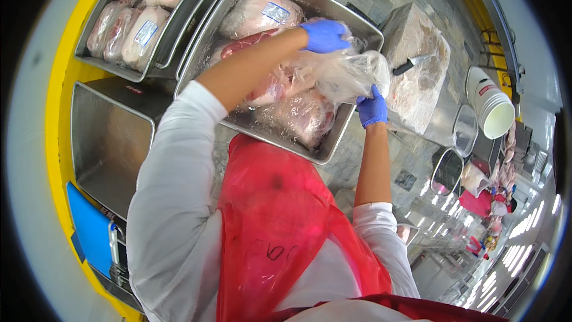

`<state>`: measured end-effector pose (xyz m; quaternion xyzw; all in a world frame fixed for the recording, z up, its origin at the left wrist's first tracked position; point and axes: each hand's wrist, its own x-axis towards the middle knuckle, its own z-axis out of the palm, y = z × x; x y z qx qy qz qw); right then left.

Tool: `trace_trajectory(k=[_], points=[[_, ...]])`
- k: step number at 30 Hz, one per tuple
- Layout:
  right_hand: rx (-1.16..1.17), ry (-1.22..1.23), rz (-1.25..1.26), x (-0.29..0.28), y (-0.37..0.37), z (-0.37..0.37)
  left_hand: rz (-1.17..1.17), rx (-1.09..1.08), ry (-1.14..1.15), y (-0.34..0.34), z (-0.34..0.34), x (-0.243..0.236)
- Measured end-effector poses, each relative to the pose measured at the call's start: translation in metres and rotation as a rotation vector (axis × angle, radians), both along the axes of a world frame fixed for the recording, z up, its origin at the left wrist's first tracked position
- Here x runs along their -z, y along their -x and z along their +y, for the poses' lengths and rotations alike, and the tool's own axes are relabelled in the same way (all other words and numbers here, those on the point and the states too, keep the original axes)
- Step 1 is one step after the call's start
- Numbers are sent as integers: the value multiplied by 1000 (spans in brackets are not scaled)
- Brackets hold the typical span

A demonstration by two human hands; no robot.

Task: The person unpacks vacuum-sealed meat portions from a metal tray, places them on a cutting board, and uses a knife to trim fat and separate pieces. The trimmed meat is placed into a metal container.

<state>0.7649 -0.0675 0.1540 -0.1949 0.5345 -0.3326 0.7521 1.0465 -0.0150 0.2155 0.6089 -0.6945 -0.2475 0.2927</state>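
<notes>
A deep steel tub (344, 137) in front of me holds several large cuts of meat, some in clear wrap. A labelled wrapped cut (253, 15) lies at its far left, and another wrapped cut (301, 116) at the near end. My left hand (325, 36), in a blue glove, reaches over the tub with its fingers curled down on a clear plastic bag (351, 74). At the tub's right rim, my right hand (372, 107), also blue-gloved, pinches the lower right side of that bag. Plastic and my left forearm partly cover the meat beneath.
On the right, a black-handled knife (405, 67) lies on a plastic-covered block (420, 89). Stacked white buckets (494, 110) stand farther right. At left are a steel tub of wrapped meat (146, 71), another steel tub (110, 137) and a blue board (89, 226).
</notes>
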Motion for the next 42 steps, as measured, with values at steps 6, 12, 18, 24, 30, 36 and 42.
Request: trace_trajectory(k=[6,12,18,24,30,36,42], points=[[174,-174,-95,43,35,26,-167,-155,-521,-39,114,108],[171,-55,-58,30,66,51,-461,-136,-125,69,149,189],[153,50,14,13,82,90,-671,271,-114,49,81,204],[172,57,166,23,106,123,-693,616,209,39,51,209],[180,59,206,29,118,145,-297,527,-435,56,135,207],[170,32,247,31,119,155,316,300,-516,90,179,89],[191,120,55,20,121,134,673,-48,-58,81,47,37]])
